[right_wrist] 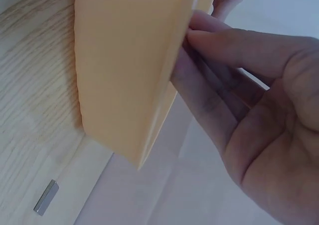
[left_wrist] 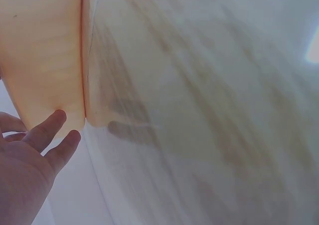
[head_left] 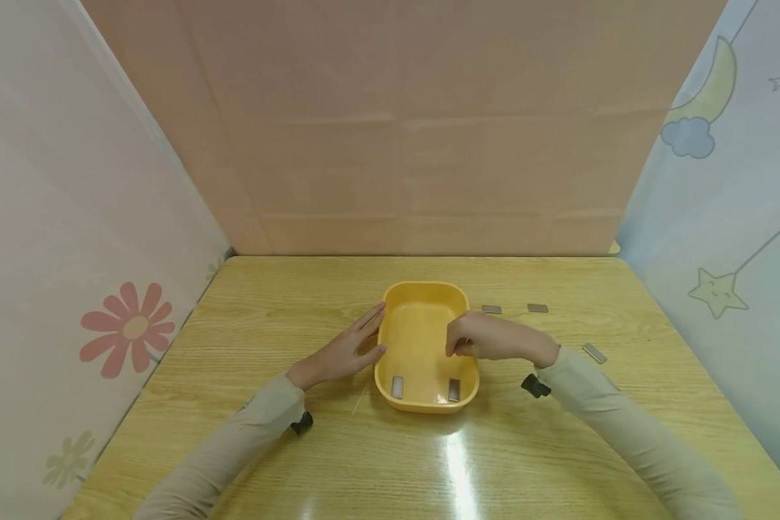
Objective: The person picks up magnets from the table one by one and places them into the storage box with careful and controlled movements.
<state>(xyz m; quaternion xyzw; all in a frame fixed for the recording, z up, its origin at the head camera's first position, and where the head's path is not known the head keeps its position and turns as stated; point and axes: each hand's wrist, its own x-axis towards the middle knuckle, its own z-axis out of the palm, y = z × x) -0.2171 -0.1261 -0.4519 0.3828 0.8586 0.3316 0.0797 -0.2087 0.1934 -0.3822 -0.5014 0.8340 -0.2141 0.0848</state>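
A yellow plastic bin [head_left: 422, 325] stands on the table, two small grey rectangular metal pieces, one [head_left: 397, 387] near its left corner and another [head_left: 454, 390] near its right, lying on its floor. My left hand [head_left: 341, 355] rests its extended fingers against the bin's left wall, as the left wrist view also shows. Over the right rim reaches my right hand [head_left: 494, 336], fingers bent and thumb drawn toward them inside the bin. In the right wrist view the rim hides those fingertips, so whether they pinch anything does not show.
Right of the bin, three more grey metal pieces lie on the wooden table [head_left: 286, 310]: one [head_left: 492, 309] near the bin, one [head_left: 537, 308] farther right, one [head_left: 594, 353] beside the right forearm. Fabric walls enclose the back and both sides.
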